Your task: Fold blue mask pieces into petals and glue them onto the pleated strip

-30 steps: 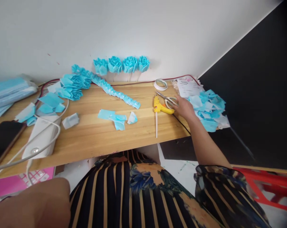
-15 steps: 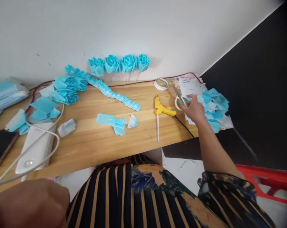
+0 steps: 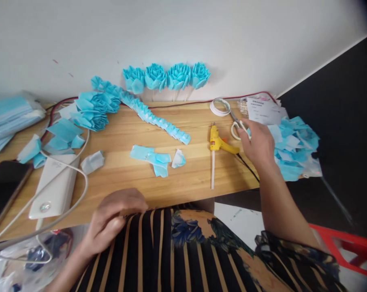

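My right hand (image 3: pixel 258 142) has its thumb and fingers closed at the handles of the white-handled scissors (image 3: pixel 235 125), whose blades point towards the tape roll. Just left of it lies a yellow glue gun (image 3: pixel 217 142) with a glue stick (image 3: pixel 213 170) protruding from its back. My left hand (image 3: pixel 116 215) rests at the table's front edge against the striped clothing, fingers loosely curled, no object visible in it. Beyond it lie folded light-blue pieces (image 3: pixel 154 159) and a small white-and-blue scrap (image 3: pixel 179 158). A long strip of folded blue petals (image 3: pixel 156 120) runs diagonally behind them.
Blue flowers (image 3: pixel 179 76) on sticks lean against the wall. More flowers (image 3: pixel 92 111), a power bank (image 3: pixel 54 186), a cable and a phone (image 3: pixel 7 190) sit left. Tape (image 3: pixel 220 107) lies behind; a heap of blue pieces (image 3: pixel 295 146) overhangs the right edge.
My left hand has come from the lower left corner to the table's front edge. My right hand has closed at the scissors, which have turned slightly towards the tape. The view has shifted left.
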